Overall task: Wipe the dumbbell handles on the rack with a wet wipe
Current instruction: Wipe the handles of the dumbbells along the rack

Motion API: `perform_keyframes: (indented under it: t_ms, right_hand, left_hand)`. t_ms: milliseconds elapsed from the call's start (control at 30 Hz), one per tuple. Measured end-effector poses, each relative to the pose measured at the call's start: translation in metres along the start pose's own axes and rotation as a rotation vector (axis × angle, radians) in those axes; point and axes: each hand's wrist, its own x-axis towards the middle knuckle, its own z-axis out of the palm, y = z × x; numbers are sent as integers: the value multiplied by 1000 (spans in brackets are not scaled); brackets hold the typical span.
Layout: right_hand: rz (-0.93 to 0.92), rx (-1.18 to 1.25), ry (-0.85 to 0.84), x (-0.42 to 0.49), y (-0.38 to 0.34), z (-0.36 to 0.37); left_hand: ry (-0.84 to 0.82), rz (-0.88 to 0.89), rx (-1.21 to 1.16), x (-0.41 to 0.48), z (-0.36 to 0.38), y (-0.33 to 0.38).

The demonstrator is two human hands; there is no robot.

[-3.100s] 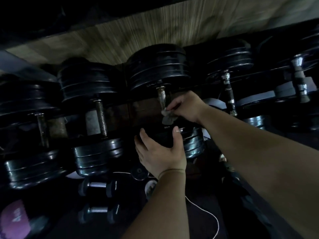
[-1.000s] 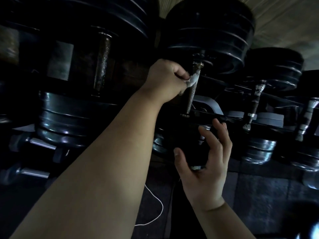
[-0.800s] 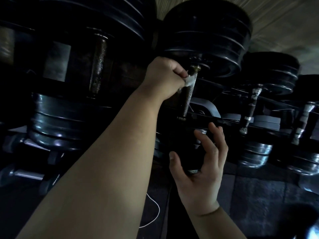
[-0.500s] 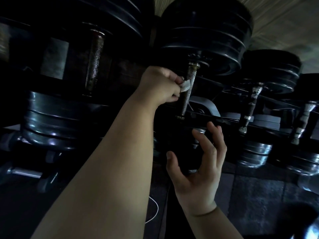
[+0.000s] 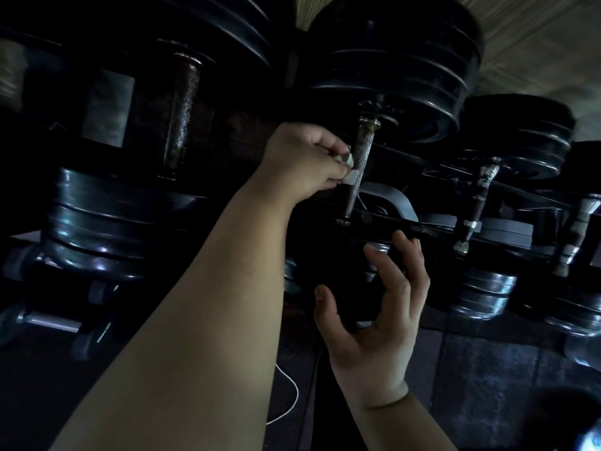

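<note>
Right hand [image 5: 302, 157] pinches the wet wipe [image 5: 351, 172] against the picture-left flank of the dumbbell handle [image 5: 361, 164], about mid-length. The handle's long axis runs steeply upright. Left hand [image 5: 374, 320], fingers spread and holding nothing, sits lower. The right hand is judged nearer.

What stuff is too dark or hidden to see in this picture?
All in the head view:
- wet wipe: mostly hidden inside the right hand; only a white corner shows.
- Whatever sits below the handle beside the wipe: hidden by the left hand and shadow.
- upper plates: cut off by the top edge.
- Bottom right corner: a shiny blur, too unclear to name.
</note>
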Motion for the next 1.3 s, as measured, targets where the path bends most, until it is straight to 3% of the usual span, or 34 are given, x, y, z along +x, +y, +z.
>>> perform_keyframes:
  t_ms: [233,433,700,967,1167,1300]
  right_hand:
    - [-6,-2,13,0,2,2]
    - [-17,-4,31,-1,3,3]
    - [-20,-12,38,-1,3,4]
    - [-37,2,44,-2,4,4]
    - [-35,6,38,-2,5,4]
    - [-36,36,31,-4,6,2]
  left_hand:
    - [51,43,37,7,3,19]
    - [-34,-60,122,-4,-2,9]
    - [29,37,104,11,1,22]
    - [-120,-138,252,-4,-6,5]
    - [29,-50,52,10,1,25]
    - [-5,-83,151,0,1,16]
